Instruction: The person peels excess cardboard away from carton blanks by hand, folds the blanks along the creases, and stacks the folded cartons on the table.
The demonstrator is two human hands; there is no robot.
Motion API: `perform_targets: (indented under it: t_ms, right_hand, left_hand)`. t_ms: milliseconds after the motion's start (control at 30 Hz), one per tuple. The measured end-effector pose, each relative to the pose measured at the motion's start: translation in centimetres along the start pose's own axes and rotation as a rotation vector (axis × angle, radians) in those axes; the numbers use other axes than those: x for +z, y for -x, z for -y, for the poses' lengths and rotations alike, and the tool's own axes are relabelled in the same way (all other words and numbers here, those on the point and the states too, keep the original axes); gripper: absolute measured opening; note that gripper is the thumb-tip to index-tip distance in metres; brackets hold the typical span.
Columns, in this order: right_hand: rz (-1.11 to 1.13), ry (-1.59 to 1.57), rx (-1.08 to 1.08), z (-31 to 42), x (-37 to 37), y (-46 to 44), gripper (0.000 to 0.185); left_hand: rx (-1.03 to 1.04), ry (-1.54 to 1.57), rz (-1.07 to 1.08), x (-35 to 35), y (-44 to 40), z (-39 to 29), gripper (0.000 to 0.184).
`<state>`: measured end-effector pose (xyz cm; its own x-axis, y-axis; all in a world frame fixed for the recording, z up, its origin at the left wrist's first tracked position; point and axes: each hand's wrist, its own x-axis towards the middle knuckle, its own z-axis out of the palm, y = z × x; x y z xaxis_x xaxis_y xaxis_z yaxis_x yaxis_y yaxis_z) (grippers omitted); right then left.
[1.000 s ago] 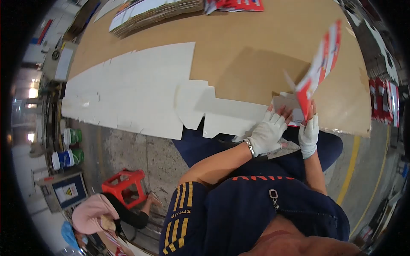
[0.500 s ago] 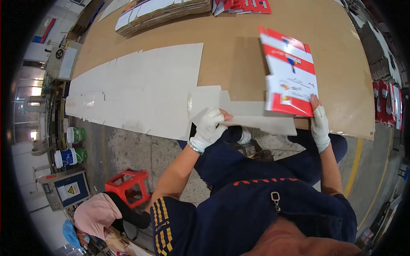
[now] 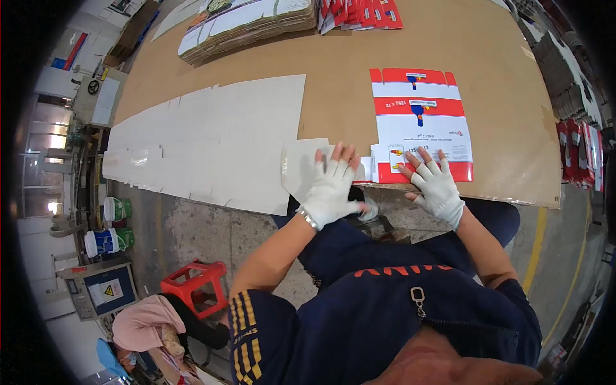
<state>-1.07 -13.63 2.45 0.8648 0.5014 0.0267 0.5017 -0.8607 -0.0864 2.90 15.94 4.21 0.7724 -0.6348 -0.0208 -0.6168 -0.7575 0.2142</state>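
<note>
A red and white printed carton blank [image 3: 423, 138] lies flat near the front edge of the table. My right hand [image 3: 437, 192], in a white fingertipless glove, rests its spread fingers on the blank's lower part. My left hand [image 3: 333, 189], gloved the same way, is open with fingers spread over a small off-white cardboard piece [image 3: 296, 160]. That piece meets the blank's lower left side, and my left hand hides part of it. Left of it lies a large off-white cardboard sheet [image 3: 218, 138].
A strapped stack of cardboard [image 3: 247, 29] stands at the back of the brown-topped table [image 3: 513, 128], beside more red printed pieces [image 3: 369, 14]. On the floor to the left are a red stool [image 3: 194, 289] and several buckets [image 3: 99, 240]. A bent-over person [image 3: 151, 321] is at lower left.
The printed blank has shifted left and toward me and now lies straighter. My left hand has let go of the cardboard edge and spread open. My right hand moved left onto the blank.
</note>
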Motion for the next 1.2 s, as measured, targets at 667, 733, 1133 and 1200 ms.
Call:
perform_targets:
  t_ms: [667, 733, 1133, 1200]
  right_hand:
    - [0.023, 0.016, 0.102, 1.2, 0.4, 1.4, 0.079]
    - [0.069, 0.066, 0.053, 0.7, -0.2, 1.4, 0.074]
    - [-0.064, 0.265, -0.086, -0.7, 1.9, 1.0, 0.061]
    - [-0.063, 0.262, -0.087, -0.8, 2.2, 1.3, 0.06]
  left_hand:
    - [-0.653, 1.281, -0.877, 6.0, -2.0, 2.1, 0.065]
    - [-0.642, 0.975, -0.598, 8.6, -0.9, 3.3, 0.061]
    - [0.168, 0.023, -0.173, 3.8, -2.0, 1.0, 0.078]
    - [0.095, -0.026, -0.181, 4.5, -2.5, 0.5, 0.071]
